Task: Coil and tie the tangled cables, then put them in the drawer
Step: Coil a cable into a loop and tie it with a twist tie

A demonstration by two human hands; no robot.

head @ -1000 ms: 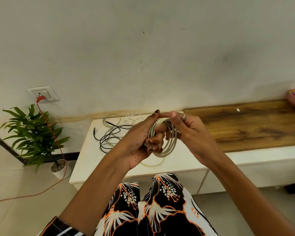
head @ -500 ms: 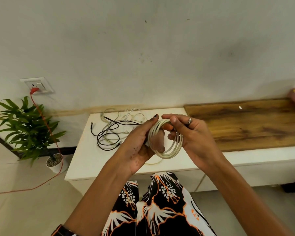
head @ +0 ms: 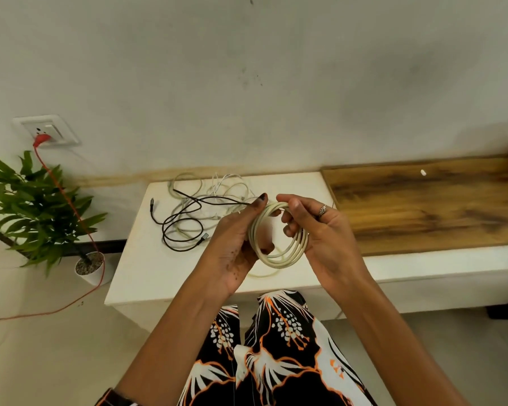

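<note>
between both hands [head: 235, 244] [head: 320, 238], a cream cable coil [head: 279, 259]

1. No text, label, brand name, number or sign can be read anywhere in the head view.
2. The white plastic wall socket plate [head: 46, 131], up and to the left of the low white cabinet top [head: 147, 259], bears no legible marking.
3. The silver patterned finger ring [head: 322, 210], above that cabinet top, shows a raised design but no letters that can be made out.
</note>
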